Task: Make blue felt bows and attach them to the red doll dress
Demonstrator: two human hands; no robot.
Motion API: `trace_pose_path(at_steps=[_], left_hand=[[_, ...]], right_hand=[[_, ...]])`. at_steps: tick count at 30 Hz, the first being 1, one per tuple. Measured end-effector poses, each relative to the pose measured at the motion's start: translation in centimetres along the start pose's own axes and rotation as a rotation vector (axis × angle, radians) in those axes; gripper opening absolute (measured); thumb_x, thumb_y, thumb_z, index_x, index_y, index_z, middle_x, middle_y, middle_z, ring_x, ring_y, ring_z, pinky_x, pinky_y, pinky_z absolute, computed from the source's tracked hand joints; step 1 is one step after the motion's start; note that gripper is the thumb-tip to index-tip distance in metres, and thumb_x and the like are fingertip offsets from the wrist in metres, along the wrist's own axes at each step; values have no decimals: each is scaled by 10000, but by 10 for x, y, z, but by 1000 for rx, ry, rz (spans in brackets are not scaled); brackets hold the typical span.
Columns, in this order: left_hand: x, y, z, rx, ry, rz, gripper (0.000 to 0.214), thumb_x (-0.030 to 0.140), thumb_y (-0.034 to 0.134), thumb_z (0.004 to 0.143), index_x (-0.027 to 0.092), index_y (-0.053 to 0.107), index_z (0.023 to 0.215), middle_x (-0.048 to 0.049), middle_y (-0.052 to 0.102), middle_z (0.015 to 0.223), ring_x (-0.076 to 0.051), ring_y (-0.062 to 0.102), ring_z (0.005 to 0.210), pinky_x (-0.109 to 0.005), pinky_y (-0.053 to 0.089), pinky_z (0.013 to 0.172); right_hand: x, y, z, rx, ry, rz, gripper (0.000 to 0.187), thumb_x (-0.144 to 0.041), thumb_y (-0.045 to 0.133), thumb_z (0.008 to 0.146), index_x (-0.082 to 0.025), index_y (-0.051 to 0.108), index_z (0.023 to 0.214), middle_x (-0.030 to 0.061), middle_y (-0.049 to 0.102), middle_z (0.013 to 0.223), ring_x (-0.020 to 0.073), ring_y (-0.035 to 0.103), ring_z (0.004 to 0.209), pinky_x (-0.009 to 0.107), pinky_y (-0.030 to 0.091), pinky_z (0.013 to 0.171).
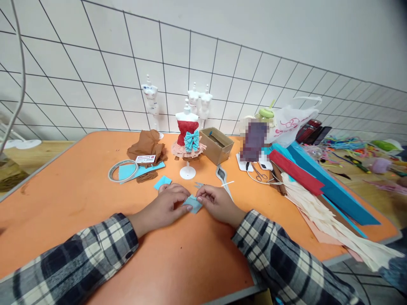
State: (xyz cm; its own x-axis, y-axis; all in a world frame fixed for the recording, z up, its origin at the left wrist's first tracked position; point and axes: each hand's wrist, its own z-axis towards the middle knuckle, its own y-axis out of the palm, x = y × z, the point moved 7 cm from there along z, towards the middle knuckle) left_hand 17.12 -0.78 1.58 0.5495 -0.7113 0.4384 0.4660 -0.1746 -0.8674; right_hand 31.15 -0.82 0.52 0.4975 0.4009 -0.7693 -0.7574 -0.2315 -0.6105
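Between my two hands, just above the orange tabletop, is a small light-blue piece of crepe paper (192, 205). My left hand (165, 204) pinches its left edge with thumb and fingers. The right edge is pinched by my right hand (216, 203). Another blue paper square (163, 182) lies just beyond my left hand, partly hidden by it. Scissors or pliers tips (199, 185) show behind my right hand, the rest being covered. Farther back stands a mini dress form (187, 133) in a red bodice with a blue bow and a pink frilled skirt.
Left of the dress form lie brown crepe paper (144, 146) and a tape roll (111, 173). A cardboard box (219, 146) stands behind right, near silver pliers-like tool (221, 173). Long paper strips (313, 203) cover the right side. White dress forms (150, 99) line the grid wall.
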Motion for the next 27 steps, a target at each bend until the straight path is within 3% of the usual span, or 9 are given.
trace_pose_path(at_steps=[2,4,6,8,13,18,23,27], left_hand=[[7,-2,-2,-16,48,32,235,357,569,894,206,656,736,-40,673,994,-228,565,1001,-399,369,884],[16,-3,-6,-66,170,19,287,359,580,878,197,600,642,-40,661,862,-217,572,913,-398,377,870],[25,-4,-11,-95,292,-12,312,349,547,890,200,554,617,-31,615,705,-194,560,772,-372,405,797],[29,-5,-14,-87,352,-5,264,341,520,908,209,580,688,-34,610,685,-189,546,719,-349,420,725],[24,8,-8,-111,281,111,180,264,490,944,242,659,1002,-56,676,971,-214,583,942,-356,431,847],[13,9,-3,-119,137,128,145,260,550,898,239,647,1004,-39,656,1067,-221,577,1011,-391,380,907],[8,2,-1,-71,40,175,251,403,590,861,235,626,1044,-52,649,1127,-261,563,1063,-455,316,927],[3,-9,-2,37,0,272,327,393,600,845,269,625,1146,-64,642,1214,-328,501,1185,-553,227,1003]], right_hand=[[7,-5,2,74,40,34,119,-226,510,902,-178,617,920,-7,646,785,112,573,681,204,421,630],[12,-9,3,108,69,4,123,-223,517,899,-177,625,933,-4,653,793,115,580,692,205,417,632],[14,-8,4,59,77,-83,118,-220,532,892,-187,643,914,-14,653,758,117,577,675,207,397,614],[12,-2,4,-18,49,-187,114,-202,552,879,-203,666,886,-20,661,748,123,590,696,214,386,626],[3,2,4,-34,-46,-304,136,-194,579,877,-214,695,946,7,687,874,142,623,837,235,420,732],[-3,-7,1,84,-78,-343,186,-190,566,888,-195,668,1043,38,671,975,144,617,899,245,444,783],[-16,14,-3,-134,-263,-437,67,-211,636,842,-213,699,862,-4,678,838,150,607,840,258,431,757],[-17,17,-3,-175,-286,-529,74,-240,638,856,-225,709,872,-4,685,858,165,605,874,276,424,776]])
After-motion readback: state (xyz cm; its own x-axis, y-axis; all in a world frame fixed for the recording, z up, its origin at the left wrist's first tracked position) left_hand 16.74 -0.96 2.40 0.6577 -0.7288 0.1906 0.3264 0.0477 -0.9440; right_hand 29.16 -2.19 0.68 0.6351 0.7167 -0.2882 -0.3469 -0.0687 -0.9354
